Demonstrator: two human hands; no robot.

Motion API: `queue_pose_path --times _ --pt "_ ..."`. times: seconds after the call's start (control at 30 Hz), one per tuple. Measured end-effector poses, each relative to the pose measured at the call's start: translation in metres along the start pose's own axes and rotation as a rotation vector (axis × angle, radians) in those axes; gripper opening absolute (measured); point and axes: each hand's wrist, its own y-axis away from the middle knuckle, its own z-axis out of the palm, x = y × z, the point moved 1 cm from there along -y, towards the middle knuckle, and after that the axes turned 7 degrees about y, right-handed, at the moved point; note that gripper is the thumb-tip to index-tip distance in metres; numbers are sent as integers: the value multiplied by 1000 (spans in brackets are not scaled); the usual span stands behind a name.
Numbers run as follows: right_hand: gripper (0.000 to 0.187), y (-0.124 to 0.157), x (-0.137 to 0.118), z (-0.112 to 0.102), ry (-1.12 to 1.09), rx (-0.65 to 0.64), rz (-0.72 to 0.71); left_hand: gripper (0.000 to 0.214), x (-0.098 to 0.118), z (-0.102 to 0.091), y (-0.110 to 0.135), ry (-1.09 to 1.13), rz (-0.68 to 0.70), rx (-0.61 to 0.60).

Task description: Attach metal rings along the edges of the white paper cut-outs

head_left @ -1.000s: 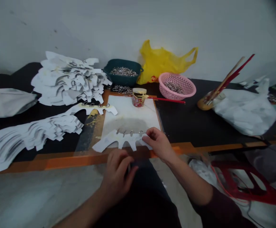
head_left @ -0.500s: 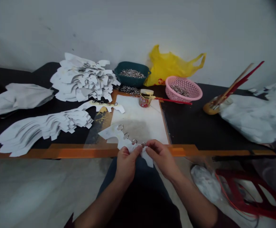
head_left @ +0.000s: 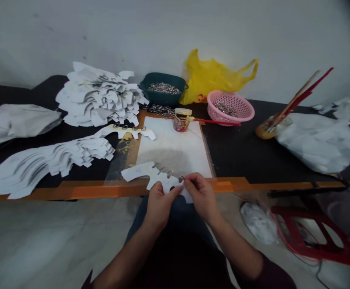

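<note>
Both hands grip a white notched cut-out piece [head_left: 138, 172] fitted with several metal rings along its top edge. My left hand [head_left: 159, 204] pinches its lower right part from below. My right hand [head_left: 201, 194] pinches the right end, fingertips at the last ring [head_left: 181, 178]. The piece hangs over the table's orange front edge [head_left: 102, 190], its left end lying on a white board [head_left: 175, 150]. A second ringed piece [head_left: 126, 131] lies further back on the left.
Stacks of white cut-outs [head_left: 98, 96] [head_left: 48, 162] lie on the left. A green tub [head_left: 163, 88] and a pink basket [head_left: 230, 107] hold metal rings. A glue pot [head_left: 181, 119] with a red brush, a yellow bag [head_left: 217, 78], a white bag [head_left: 319, 138] and a red stool [head_left: 310, 237] are nearby.
My left hand came up from my lap and took hold of the ringed piece beside my right hand. The piece turned, lifted, then settled lower over the table edge.
</note>
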Motion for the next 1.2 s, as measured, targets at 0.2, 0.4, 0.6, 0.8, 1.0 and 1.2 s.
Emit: queue_pose_path --times 0.2,0.4,0.6,0.8,1.0,1.2 --pt "26 2 -2 -5 -32 -113 87 40 -1 0 1 -3 1 20" --pt "21 6 -7 -7 3 -41 85 31 0 0 5 18 -46 -23" --pt "21 9 0 -5 -49 -73 73 21 1 2 7 102 -81 8" --pt "21 10 3 -10 -14 -137 1 17 9 5 7 251 -126 18" --pt "25 3 -34 -30 175 -315 -409 17 32 16 13 277 -253 -60" --pt "10 -17 -100 -37 316 -400 -505 42 58 9 20 -18 -492 -551"
